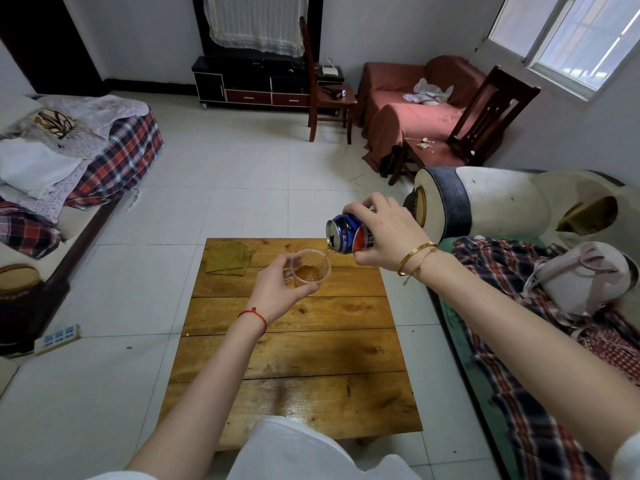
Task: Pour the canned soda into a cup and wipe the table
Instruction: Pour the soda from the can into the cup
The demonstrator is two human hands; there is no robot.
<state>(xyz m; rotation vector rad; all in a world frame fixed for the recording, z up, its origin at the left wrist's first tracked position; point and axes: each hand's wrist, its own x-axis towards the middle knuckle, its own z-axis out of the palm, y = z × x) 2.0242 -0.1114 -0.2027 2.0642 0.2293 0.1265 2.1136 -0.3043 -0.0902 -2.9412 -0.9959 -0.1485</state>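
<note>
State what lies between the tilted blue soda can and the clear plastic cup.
Head view: a thin soda stream joins blue soda can and clear plastic cup.

Home living room: sofa (408, 109), TV cabinet (249, 86).

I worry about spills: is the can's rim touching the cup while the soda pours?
Cannot tell. In the head view the tilted can has its lower rim right at the cup's far edge, too close to show either contact or a gap.
</note>
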